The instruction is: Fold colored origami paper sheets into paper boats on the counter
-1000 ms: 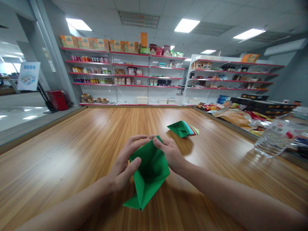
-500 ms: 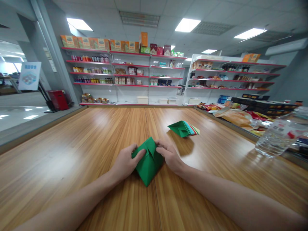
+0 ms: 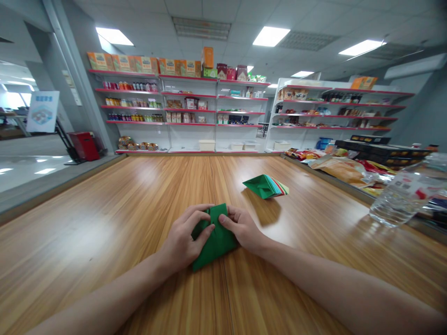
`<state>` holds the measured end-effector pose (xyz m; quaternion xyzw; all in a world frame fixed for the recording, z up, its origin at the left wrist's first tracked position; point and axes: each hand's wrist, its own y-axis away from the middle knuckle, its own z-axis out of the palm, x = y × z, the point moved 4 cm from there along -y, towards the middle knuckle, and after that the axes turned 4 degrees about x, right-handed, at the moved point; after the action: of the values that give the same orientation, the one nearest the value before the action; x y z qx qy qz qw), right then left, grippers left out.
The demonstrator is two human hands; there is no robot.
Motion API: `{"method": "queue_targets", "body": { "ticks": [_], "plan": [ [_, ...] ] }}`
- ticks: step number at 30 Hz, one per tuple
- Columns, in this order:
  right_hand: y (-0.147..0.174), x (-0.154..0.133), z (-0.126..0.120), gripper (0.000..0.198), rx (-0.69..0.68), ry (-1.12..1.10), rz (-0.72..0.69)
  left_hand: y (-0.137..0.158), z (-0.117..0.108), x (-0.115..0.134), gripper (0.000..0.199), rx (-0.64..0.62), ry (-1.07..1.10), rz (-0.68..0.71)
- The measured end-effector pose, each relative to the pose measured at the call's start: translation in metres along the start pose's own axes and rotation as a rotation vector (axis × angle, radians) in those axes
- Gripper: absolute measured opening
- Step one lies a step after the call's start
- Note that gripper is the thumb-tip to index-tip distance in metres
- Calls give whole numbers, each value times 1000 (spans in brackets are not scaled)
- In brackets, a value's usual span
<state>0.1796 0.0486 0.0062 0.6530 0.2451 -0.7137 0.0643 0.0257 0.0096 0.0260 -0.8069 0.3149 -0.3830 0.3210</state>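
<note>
Between my hands, just above or on the wooden table (image 3: 104,204), is a folded piece of green paper (image 3: 218,246). My left hand (image 3: 183,239) grips its left side, thumb on the near face and fingers bent over the upper left edge. On the right side, my right hand (image 3: 246,228) pinches it, thumb pressed on the front near the top and fingers behind. Part of the paper is covered by my fingers. Farther back to the right lies a fanned stack of folded coloured paper (image 3: 266,187), green on top with blue, red and pale layers showing.
A clear plastic bottle (image 3: 398,197) stands at the right edge. Beyond it are snack packets (image 3: 342,168) and dark boxes (image 3: 384,153). Stocked shelves (image 3: 188,95) line the back, and a red box (image 3: 84,145) stands on the floor at left.
The green paper has turned in my hands, its lower corner now pointing left. My right thumb has come onto its front, and my left fingers have shifted over the upper edge.
</note>
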Motion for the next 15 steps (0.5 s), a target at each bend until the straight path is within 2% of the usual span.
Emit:
{"method": "queue_targets", "body": {
  "ticks": [1, 6, 10, 15],
  "plan": [
    [0, -1, 1, 37, -2, -4, -3, 0, 1, 0, 2, 17, 8, -28],
    [1, -1, 2, 28, 0, 34, 32, 4, 6, -5, 5, 4, 15, -102],
    [-1, 4, 0, 12, -27, 122, 118, 6, 7, -3, 6, -52, -1, -2],
    [-4, 10, -3, 16, -54, 247, 168, 7, 7, 3, 9, -105, 9, 91]
  ]
}}
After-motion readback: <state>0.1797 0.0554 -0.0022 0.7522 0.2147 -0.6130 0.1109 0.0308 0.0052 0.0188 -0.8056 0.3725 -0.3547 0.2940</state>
